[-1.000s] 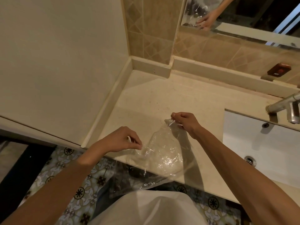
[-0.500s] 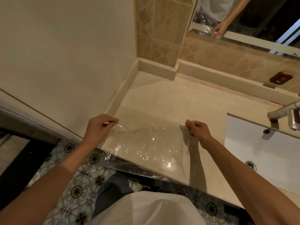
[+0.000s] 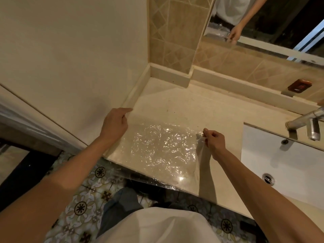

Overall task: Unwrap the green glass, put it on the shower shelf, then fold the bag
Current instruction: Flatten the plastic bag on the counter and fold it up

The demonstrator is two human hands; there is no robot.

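Observation:
A clear, crinkled plastic bag [image 3: 157, 148] lies spread flat on the beige counter [image 3: 201, 111], its near edge hanging over the counter's front. My left hand [image 3: 114, 125] pinches the bag's far left corner against the side wall. My right hand [image 3: 213, 142] pinches the far right corner between thumb and fingers. The bag is stretched between the two hands. The green glass and the shower shelf are not in view.
A white sink basin [image 3: 289, 163] with a chrome tap [image 3: 306, 123] sits to the right. A mirror [image 3: 263, 20] and tiled backsplash stand behind the counter. A brown soap holder [image 3: 299, 85] hangs on the back wall. Patterned floor tiles [image 3: 84, 199] lie below.
The bag went from a bunched lump to a sheet pulled out flat. My left hand moved left and away toward the wall; my right hand stayed at the right corner.

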